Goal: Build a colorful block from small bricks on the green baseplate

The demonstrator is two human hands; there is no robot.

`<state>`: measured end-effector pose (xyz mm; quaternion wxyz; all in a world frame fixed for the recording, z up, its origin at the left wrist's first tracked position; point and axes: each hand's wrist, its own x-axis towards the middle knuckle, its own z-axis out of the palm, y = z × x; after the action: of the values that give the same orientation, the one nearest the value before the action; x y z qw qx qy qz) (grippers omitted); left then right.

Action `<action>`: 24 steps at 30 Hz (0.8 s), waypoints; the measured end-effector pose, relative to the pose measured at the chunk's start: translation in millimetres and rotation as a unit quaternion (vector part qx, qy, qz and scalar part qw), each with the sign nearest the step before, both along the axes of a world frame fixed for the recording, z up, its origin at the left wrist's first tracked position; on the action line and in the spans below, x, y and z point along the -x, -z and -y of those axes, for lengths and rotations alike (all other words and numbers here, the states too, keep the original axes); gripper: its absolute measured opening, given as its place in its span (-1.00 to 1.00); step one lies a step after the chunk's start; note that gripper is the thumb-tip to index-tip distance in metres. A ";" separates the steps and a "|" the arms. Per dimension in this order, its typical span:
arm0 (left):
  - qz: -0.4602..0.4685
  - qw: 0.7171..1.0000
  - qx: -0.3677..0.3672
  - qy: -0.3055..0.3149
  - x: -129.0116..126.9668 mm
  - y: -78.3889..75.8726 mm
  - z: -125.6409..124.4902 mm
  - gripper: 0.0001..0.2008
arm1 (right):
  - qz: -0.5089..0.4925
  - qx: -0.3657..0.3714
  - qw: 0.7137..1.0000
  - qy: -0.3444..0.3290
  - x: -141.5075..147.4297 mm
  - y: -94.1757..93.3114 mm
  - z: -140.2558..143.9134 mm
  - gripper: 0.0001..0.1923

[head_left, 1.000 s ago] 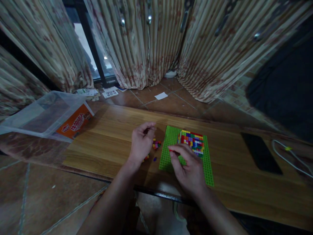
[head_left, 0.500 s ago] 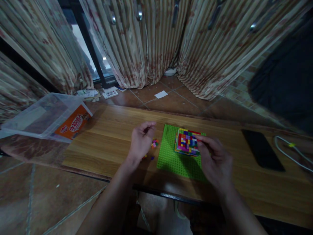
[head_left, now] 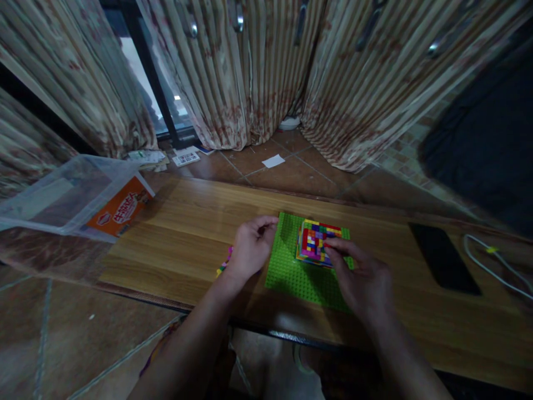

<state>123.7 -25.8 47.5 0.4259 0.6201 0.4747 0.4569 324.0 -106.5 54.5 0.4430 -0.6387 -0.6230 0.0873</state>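
Note:
A green studded baseplate (head_left: 291,272) lies on a wooden board. On its far right part sits a square block of small multicoloured bricks (head_left: 313,240). My right hand (head_left: 362,280) rests on the plate's right side, its fingertips touching the near edge of the brick block; what they pinch is too small to tell. My left hand (head_left: 250,250) sits curled at the plate's left edge, over the spot where loose bricks lie. A few loose bricks (head_left: 224,266) show by my left wrist.
A clear plastic box (head_left: 70,194) with an orange label lies tipped at the board's far left. A black phone (head_left: 441,256) and a white cable (head_left: 495,261) lie at the right. Striped curtains hang behind; papers lie on the tiled floor.
My right hand went from the plate's near left part to the brick block's right side, then to its near edge. My left hand shifted right to the plate's left edge, covering the loose bricks.

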 end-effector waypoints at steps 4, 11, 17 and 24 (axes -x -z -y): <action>-0.023 1.000 -0.002 0.019 -2.5 1.4 2.3 -0.79 | 0.021 -0.018 0.999 -0.027 -0.4 0.4 -2.9 -0.86; -0.024 0.999 0.000 0.023 -3.3 1.1 3.9 -0.77 | 0.006 -0.016 1.000 0.013 -1.3 4.5 -3.1 -0.81; -0.015 1.000 0.000 0.019 -3.1 2.0 3.3 -0.77 | 0.008 -0.030 0.999 0.009 -2.8 1.1 -0.9 -0.81; -0.028 0.999 -0.009 0.021 -4.1 1.8 3.9 -0.76 | 0.033 -0.024 0.999 -0.008 -3.4 0.7 -3.5 -0.83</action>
<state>127.8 -29.6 45.7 0.4163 0.6462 0.4691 0.4349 327.4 -102.9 53.8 0.4368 -0.6255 -0.6442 0.0543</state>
